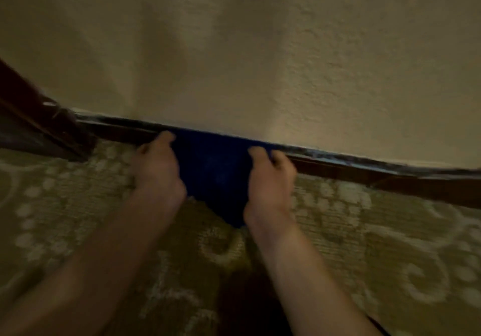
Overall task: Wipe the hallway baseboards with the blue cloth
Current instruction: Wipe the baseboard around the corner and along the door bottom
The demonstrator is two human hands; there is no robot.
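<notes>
A dark blue cloth [213, 171] is stretched between my two hands, and its top edge lies against the upper lip of the dark wooden baseboard [364, 171]. My left hand [156, 169] grips the cloth's left side, fingers curled near the baseboard's top. On the right side my right hand [270, 179] holds the other edge. A lower corner of the cloth hangs down over the carpet between my wrists. The stretch of baseboard behind the cloth is hidden.
A textured beige wall [260, 62] rises above the baseboard. Patterned olive carpet [377, 244] covers the floor. At the far left a dark wooden door frame or trim [39, 124] meets the baseboard. The picture is dim and a little blurred.
</notes>
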